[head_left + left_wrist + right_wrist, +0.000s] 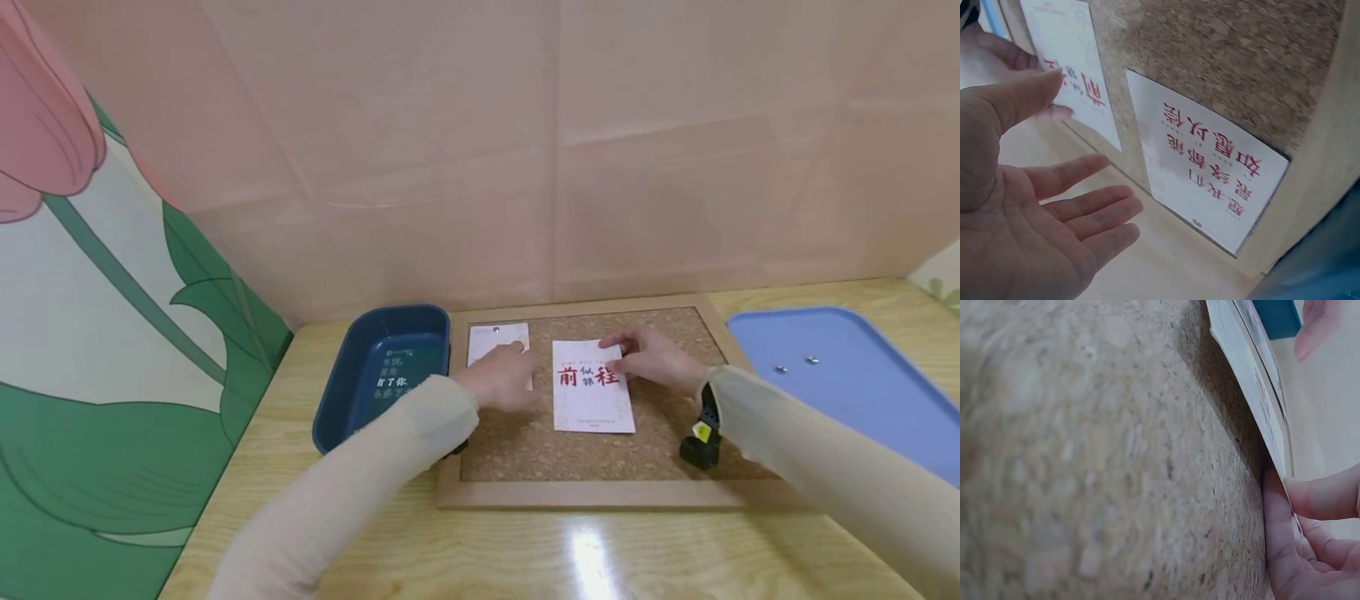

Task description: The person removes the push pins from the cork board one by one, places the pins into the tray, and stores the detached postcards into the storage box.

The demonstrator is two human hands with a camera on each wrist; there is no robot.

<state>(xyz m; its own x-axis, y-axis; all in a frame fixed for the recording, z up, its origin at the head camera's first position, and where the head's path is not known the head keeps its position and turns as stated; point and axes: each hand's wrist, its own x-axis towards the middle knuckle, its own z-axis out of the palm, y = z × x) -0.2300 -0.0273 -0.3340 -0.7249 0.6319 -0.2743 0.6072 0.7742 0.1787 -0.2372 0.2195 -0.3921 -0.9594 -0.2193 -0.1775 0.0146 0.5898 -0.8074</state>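
On the framed cork board [525,454], a white card with red and dark characters [592,408] lies near the middle. My right hand [652,360] pinches its right edge; in the right wrist view the thumb is on the card's face [1249,375] and a finger is behind it, against the cork. That edge stands off the board. My left hand [497,377] hovers with spread fingers, holding nothing, over a second card [480,335] at the board's left side. A silver pin [1197,222] sits at the top of this second card, which bears red characters.
A dark blue tray [322,417] with printed characters on its bottom stands left of the board. To the right, a light blue tray [847,333] holds two small silver pins [812,360]. A pink-beige covering [480,167] rises behind the wooden table [390,542].
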